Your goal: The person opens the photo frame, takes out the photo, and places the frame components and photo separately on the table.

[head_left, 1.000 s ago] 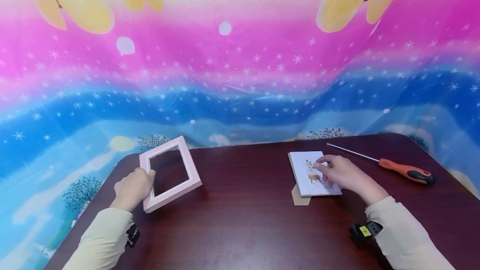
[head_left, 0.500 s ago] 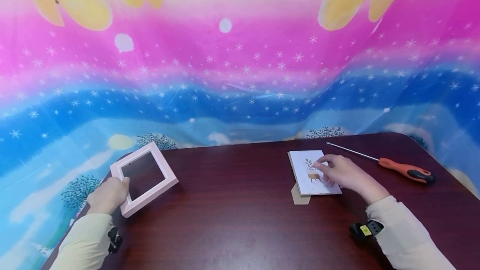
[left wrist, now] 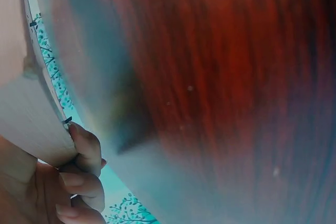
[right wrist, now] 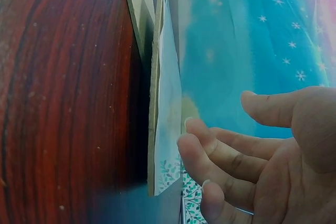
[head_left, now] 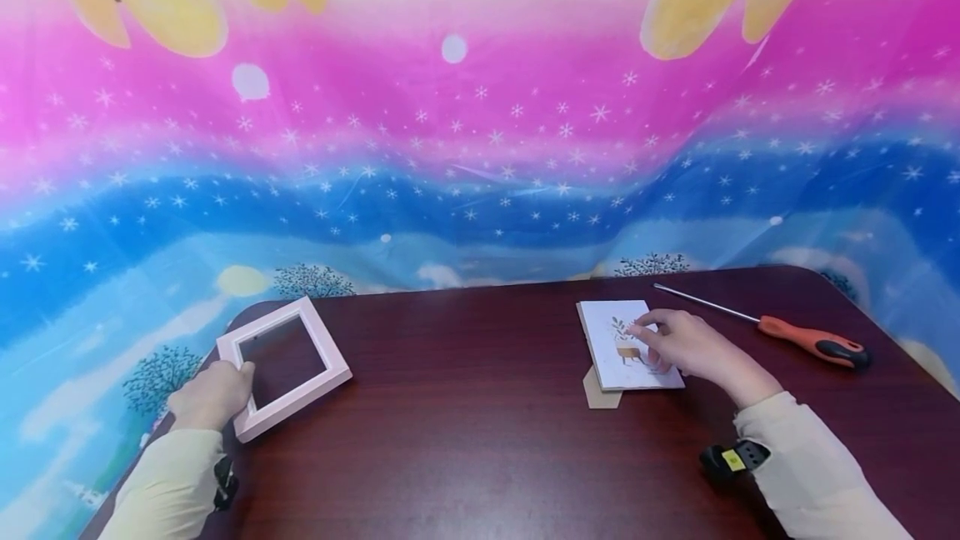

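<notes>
My left hand (head_left: 212, 394) grips the left side of a pale pink picture frame (head_left: 291, 407), with thumb and curled fingers around its edge. The frame is tilted over the left end of the table, and the dark tabletop shows through its opening. In the left wrist view, the frame's side (left wrist: 31, 119) lies between palm and fingers (left wrist: 89, 148). My right hand (head_left: 686, 346) is over a white card (head_left: 602, 327) with a plant print, its fingers loosely bent. The card lies on a brown backing board (right wrist: 153, 103) with a stand leg (head_left: 602, 394). Whether the fingertips touch the card, I cannot tell.
A screwdriver (head_left: 813, 340) with an orange and black handle lies right of the card, its shaft pointing to the back. The dark red-brown table (head_left: 465, 407) has rounded back corners. A colourful printed cloth (head_left: 465, 148) hangs behind and beside it.
My left hand has carried the picture frame leftward, then slightly lower towards the table. The right hand, the card and the screwdriver have stayed in place.
</notes>
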The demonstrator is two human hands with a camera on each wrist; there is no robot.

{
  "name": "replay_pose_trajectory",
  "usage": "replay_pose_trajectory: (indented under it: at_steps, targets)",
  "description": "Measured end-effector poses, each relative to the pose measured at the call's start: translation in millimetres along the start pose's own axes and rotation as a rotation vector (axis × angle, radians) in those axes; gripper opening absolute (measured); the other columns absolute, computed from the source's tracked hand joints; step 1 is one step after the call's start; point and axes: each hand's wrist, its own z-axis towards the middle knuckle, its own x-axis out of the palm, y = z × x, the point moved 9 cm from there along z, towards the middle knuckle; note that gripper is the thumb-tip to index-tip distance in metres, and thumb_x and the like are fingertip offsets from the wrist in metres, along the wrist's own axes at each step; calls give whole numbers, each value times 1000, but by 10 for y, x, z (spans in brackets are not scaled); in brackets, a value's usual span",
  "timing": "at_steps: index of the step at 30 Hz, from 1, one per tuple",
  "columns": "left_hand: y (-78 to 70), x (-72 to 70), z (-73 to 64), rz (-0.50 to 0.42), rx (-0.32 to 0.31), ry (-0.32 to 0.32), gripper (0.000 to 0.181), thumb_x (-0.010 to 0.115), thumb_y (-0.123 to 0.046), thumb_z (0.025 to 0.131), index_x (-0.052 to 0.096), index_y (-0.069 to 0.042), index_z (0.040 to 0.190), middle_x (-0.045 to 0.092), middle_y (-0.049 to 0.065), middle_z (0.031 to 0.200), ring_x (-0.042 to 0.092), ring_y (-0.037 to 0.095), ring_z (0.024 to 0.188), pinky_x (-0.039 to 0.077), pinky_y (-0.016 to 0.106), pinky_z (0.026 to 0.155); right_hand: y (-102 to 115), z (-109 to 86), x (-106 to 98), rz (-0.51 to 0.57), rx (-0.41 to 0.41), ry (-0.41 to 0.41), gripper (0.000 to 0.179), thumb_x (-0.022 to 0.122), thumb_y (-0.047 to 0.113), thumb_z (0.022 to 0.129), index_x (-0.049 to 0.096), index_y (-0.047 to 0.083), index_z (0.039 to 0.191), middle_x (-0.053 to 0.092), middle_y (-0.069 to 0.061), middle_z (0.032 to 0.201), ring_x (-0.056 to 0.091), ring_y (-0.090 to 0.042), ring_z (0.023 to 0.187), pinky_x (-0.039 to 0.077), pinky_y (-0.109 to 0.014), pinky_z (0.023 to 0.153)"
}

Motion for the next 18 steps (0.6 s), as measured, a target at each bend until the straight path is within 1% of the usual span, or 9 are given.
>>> replay_pose_trajectory:
  at_steps: [7, 9, 10, 13, 16, 18]
  targets:
    - [25, 85, 27, 20, -1, 3, 61, 35, -36, 105, 56, 21, 108, 54, 44, 113, 49, 64, 107, 32, 76, 93, -6, -13, 11, -9, -3, 7, 51, 52, 29, 104, 51, -15, 129, 60, -5, 68, 61, -18, 60, 45, -34, 57]
    - [26, 92, 23, 19, -2, -3, 61, 36, -36, 104, 56, 21, 109, 54, 44, 112, 49, 64, 107, 31, 77, 94, -6, -12, 18, -12, -7, 10, 51, 52, 29, 104, 51, -15, 129, 60, -5, 68, 60, -18, 60, 46, -34, 58]
    - [23, 91, 21, 19, -1, -6, 61, 36, -36, 104, 57, 21, 107, 56, 44, 109, 51, 64, 105, 32, 77, 94, -7, -11, 22, -14, -8, 11, 50, 52, 29, 104, 52, -15, 129, 60, -5, 68, 60, -18, 60, 46, -34, 59]
    - [8, 70, 7, 25, 6, -15, 57, 37, -36, 104, 63, 13, 90, 62, 33, 89, 55, 59, 97, 34, 75, 92, -7, -5, 28, -13, -10, 12, 50, 52, 28, 104, 52, -15, 128, 60, -5, 67, 59, -18, 60, 46, -34, 59]
    - [-24, 25, -28, 46, 29, -40, 54, 39, -35, 104, 62, 0, 69, 58, 18, 68, 59, 51, 82, 39, 70, 85, 1, 0, 31, -12, -11, 12, 49, 52, 28, 104, 53, -15, 128, 60, -5, 67, 59, -18, 60, 45, -34, 58]
    - [-49, -8, -61, 69, 45, -68, 54, 41, -34, 103, 59, -5, 62, 54, 14, 62, 59, 44, 74, 42, 66, 80, 10, 3, 35, -11, -13, 13, 48, 53, 27, 104, 53, -15, 127, 60, -5, 67, 58, -18, 59, 45, -34, 58]
